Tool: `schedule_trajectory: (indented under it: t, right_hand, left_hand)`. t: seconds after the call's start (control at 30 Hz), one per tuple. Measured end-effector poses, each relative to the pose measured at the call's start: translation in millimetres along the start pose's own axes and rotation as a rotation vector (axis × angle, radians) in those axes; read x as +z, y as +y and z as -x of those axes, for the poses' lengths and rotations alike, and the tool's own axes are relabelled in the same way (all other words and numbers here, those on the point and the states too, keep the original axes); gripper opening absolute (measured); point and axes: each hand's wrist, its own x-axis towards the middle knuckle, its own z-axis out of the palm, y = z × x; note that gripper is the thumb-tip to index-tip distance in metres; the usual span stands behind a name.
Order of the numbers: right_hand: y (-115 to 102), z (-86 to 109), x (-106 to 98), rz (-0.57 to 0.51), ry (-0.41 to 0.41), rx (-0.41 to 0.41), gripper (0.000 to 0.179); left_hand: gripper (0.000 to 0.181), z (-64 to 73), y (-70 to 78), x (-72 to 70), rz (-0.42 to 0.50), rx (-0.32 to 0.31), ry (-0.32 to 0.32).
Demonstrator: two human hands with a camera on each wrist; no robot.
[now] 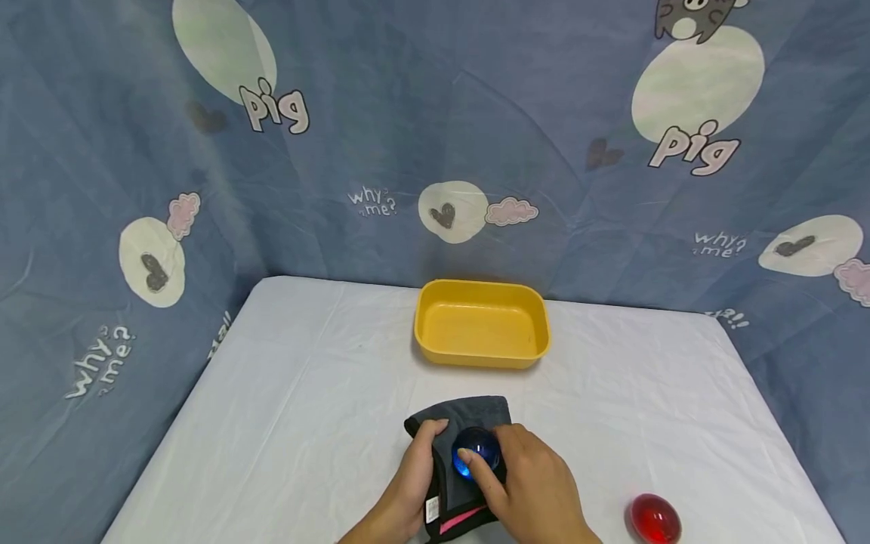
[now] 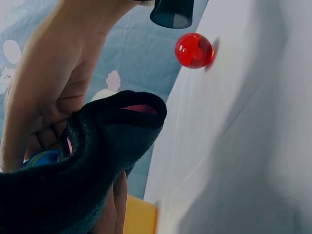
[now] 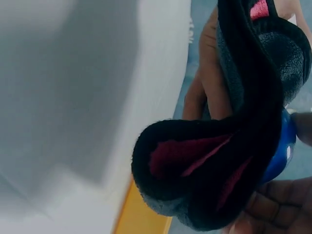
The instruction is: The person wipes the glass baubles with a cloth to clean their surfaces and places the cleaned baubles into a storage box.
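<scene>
A folded dark grey cloth (image 1: 469,412) with black edging and a pink inner side is held up in my left hand (image 1: 411,476), thumb on top and fingers underneath. Against the cloth sits a clear blue ball (image 1: 476,447). My right hand (image 1: 537,476) grips this ball, its thumb lying across the near side. In the right wrist view the blue ball (image 3: 282,151) shows partly behind the cloth (image 3: 195,170), and left-hand fingers (image 3: 214,83) support the cloth from below. A clear red ball (image 1: 655,519) lies on the table to the right, apart from both hands.
A yellow rectangular tub (image 1: 482,360) stands at the back of the table, beyond the cloth. The table has a white cover (image 1: 306,423). Blue printed fabric (image 1: 381,136) hangs behind and at the sides.
</scene>
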Motion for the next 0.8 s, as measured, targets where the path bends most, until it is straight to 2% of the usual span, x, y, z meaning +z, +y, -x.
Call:
schedule_trajectory:
  t: [0.2,0.37,0.47,0.63,0.7,0.8]
  right_hand:
    - [-3.8,-2.2,3.0,-0.094,-0.063,0.12,0.054]
    - [-5.6,-3.0,1.9,-0.119,-0.11,0.171,0.068]
    - [-5.7,0.1,0.1,-0.088,-0.086,0.137,0.075]
    - [-4.8,5.8,3.9,-0.017,0.086,-0.009,0.068]
    - [-5.4,7.2,7.6,-0.002,0.129,-0.034,0.065]
    - [-7.2,9.3,14.1,0.008,0.146,-0.046,0.067]
  left_hand:
    - [0.077,-2.9,1.1,-2.6,-0.036,-0.032,0.049]
    - [0.076,-4.5,2.3,-3.0,-0.026,-0.001,0.067]
    - [0.075,-4.5,1.9,-1.9,-0.01,0.031,0.061]
    - [0.075,-4.7,1.4,0.2,0.009,0.049,0.054]
    - [0.076,-4.9,1.6,0.5,0.012,0.049,0.061]
    - [0.075,-5.3,1.7,0.3,0.007,0.053,0.077]
